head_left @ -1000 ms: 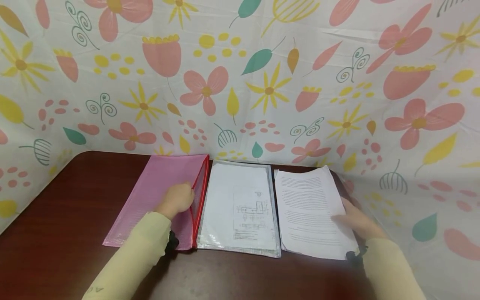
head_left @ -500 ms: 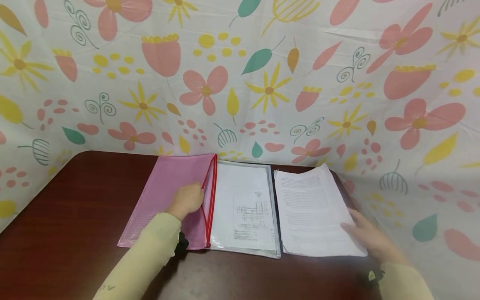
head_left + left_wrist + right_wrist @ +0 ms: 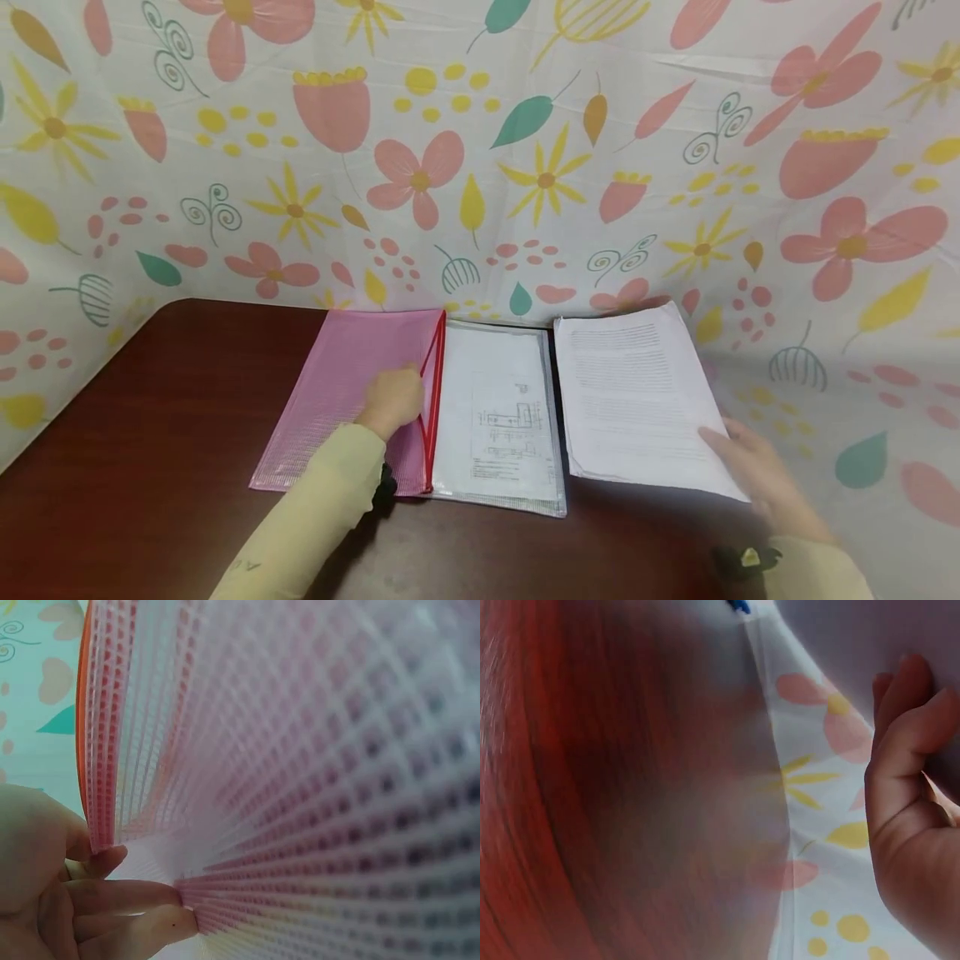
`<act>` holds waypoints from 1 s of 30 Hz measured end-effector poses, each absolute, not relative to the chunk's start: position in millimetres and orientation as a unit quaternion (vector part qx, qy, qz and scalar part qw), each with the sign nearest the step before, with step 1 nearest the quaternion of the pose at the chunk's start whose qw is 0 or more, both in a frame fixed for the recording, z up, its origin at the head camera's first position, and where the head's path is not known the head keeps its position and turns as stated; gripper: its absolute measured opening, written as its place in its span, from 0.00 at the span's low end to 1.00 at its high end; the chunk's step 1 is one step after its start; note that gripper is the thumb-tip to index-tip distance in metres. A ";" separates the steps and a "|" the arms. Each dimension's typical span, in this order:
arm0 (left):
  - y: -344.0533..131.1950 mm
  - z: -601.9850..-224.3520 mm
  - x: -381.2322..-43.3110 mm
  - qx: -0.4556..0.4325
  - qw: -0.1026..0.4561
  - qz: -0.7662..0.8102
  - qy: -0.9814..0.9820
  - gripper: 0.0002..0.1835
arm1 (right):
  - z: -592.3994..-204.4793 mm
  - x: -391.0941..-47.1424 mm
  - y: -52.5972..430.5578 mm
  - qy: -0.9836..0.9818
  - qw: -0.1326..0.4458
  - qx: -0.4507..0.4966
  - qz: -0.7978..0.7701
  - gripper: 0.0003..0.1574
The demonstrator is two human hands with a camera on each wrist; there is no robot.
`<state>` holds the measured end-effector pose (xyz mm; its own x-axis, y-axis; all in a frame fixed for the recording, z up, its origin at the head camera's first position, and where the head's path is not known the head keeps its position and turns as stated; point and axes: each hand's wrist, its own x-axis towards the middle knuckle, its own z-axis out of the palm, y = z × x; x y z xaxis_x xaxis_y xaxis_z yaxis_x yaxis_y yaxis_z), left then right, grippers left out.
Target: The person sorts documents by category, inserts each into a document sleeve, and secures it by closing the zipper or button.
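The left hand pinches a pink mesh plastic folder by its open side on the brown wooden table; the right hand grips white printed paper sheets farther right, best kept squared.

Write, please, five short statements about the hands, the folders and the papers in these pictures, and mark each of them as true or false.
1. The left hand holds the pink folder. True.
2. The right hand holds the printed papers. True.
3. The printed papers are between the two folders. False: the clear folder is between the pink folder and the papers.
4. The pink folder is fully closed. False: its red edges part beside the left hand.
5. The cloth behind the table is plain white. False: it shows flowers and leaves.
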<state>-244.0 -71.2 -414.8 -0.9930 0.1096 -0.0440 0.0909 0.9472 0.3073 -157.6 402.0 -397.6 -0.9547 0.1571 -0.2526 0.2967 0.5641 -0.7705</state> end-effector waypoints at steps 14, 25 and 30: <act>-63.1 -413.8 -248.2 0.033 0.052 0.139 0.988 0.11 | -407.0 -163.8 360.8 0.801 0.095 0.118 -0.579 0.46; -54.2 -414.4 -248.8 0.040 0.055 0.130 0.989 0.07 | -420.0 -170.8 331.7 0.785 0.105 0.115 -0.600 0.41; -45.3 -412.4 -247.9 0.057 0.067 0.129 0.988 0.09 | -425.5 -176.2 320.6 0.783 0.104 0.119 -0.602 0.37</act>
